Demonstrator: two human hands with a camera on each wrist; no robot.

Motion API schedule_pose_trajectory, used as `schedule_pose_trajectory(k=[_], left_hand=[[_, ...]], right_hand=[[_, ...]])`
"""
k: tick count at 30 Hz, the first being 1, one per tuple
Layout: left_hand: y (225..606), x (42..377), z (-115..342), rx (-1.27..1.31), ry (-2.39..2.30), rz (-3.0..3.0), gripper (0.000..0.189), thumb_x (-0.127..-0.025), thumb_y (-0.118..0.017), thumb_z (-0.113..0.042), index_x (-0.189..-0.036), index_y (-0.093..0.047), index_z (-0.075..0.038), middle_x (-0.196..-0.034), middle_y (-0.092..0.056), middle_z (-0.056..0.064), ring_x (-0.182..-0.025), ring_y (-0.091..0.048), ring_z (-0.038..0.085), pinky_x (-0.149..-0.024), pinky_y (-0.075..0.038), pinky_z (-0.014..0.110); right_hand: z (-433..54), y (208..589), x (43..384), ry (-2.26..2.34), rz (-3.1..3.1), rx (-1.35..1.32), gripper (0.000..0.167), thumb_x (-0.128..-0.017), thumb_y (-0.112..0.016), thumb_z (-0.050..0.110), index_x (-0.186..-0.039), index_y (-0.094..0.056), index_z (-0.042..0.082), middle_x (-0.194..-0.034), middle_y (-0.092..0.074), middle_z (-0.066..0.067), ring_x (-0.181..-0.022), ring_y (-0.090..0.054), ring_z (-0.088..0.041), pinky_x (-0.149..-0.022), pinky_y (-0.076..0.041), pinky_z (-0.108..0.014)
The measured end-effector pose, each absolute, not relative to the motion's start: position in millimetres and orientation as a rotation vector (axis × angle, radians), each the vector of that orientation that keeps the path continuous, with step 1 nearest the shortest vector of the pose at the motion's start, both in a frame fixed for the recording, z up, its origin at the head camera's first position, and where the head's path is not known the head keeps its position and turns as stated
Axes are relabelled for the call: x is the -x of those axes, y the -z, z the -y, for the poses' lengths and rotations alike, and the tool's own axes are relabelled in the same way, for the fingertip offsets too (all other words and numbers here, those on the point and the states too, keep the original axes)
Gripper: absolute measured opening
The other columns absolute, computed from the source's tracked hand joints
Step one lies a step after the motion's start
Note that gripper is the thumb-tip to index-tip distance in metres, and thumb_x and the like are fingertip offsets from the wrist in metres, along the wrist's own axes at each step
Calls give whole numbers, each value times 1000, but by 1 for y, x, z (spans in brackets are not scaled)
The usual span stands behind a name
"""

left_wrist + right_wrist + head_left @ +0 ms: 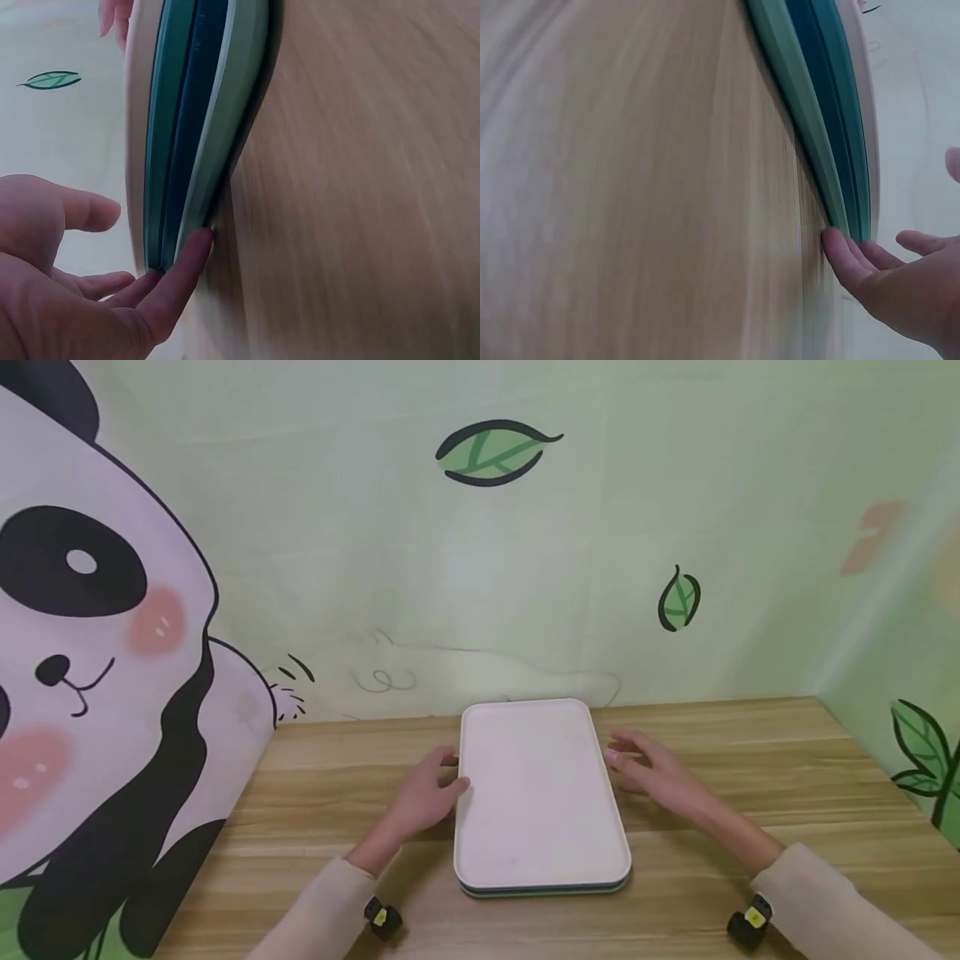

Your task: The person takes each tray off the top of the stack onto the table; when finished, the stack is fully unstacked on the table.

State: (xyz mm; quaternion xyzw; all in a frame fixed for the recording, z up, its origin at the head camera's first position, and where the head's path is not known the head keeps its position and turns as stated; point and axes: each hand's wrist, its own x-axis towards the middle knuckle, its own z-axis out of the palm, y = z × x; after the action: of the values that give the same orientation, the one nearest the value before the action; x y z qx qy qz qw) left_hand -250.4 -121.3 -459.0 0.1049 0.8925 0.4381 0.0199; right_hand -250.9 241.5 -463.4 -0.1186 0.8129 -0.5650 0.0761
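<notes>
A stack of rectangular trays lies on the table, a whitish tray point(536, 793) on top. Under it the left wrist view shows the edges of a teal tray point(166, 112), a dark blue tray point(196, 97) and a light green tray point(232, 97). My left hand point(426, 793) is at the stack's left side, fingertips against the tray edges and thumb apart from the fingers. On the other side my right hand point(656, 774) has its fingertips at the right edges, low by the light green tray, thumb raised away. Neither hand grips the stack.
The wood-grain table point(337, 793) extends to both sides of the stack. Behind it stands a pale green backdrop point(360, 527) with printed leaves, and a large printed panda point(172, 693) is on the left. Each sleeve carries a small black wrist camera point(384, 918).
</notes>
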Motion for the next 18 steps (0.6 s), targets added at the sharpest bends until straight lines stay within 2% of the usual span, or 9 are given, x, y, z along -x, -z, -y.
schedule_pose_trajectory(k=[2,7,10,12,14,18], left_hand=[[461,252,120,-319,-1393,-2757,52,-91,-61,-15,-136,-42,2,-127,-53,17,-109,-57,32,-82,-51,40],[467,253,116,-263,-1557,-2613,49,-90,-59,-5,-136,-41,0,-129,-49,17,-93,-62,29,-59,-55,36],[470,253,116,-227,-1598,-2552,50,-91,-59,-5,-137,-40,-2,-131,-47,16,-84,-62,25,-54,-54,36],[473,253,118,-204,-1613,-2524,51,-91,-59,-5,-138,-39,-3,-132,-46,15,-82,-62,23,-53,-54,36],[474,252,119,-203,-1638,-2495,51,-92,-59,-6,-138,-39,-4,-132,-45,15,-80,-63,22,-53,-55,36],[475,253,121,-204,-1703,-2425,50,-92,-59,-7,-137,-40,-3,-131,-45,16,-80,-64,23,-55,-55,37]], right_hand=[[-239,464,251,1780,-2330,336,67,-94,-56,38,-143,-31,0,-136,-39,-25,-121,-46,-40,-88,-48,-44],[-232,468,250,1847,-2181,320,58,-97,-53,20,-143,-28,-5,-136,-38,-29,-121,-44,-40,-89,-49,-41],[-231,473,249,1827,-2154,337,50,-97,-46,3,-143,-27,-6,-137,-38,-29,-123,-41,-38,-89,-49,-38],[-231,476,249,1810,-2149,334,49,-95,-42,-3,-143,-28,-6,-137,-38,-28,-124,-41,-38,-90,-48,-38],[-231,477,250,1793,-2144,312,48,-96,-40,-3,-142,-31,-5,-139,-38,-26,-125,-40,-36,-91,-47,-39],[-232,476,251,1805,-2109,221,46,-99,-44,8,-143,-34,1,-144,-33,-21,-126,-40,-33,-94,-45,-42]])
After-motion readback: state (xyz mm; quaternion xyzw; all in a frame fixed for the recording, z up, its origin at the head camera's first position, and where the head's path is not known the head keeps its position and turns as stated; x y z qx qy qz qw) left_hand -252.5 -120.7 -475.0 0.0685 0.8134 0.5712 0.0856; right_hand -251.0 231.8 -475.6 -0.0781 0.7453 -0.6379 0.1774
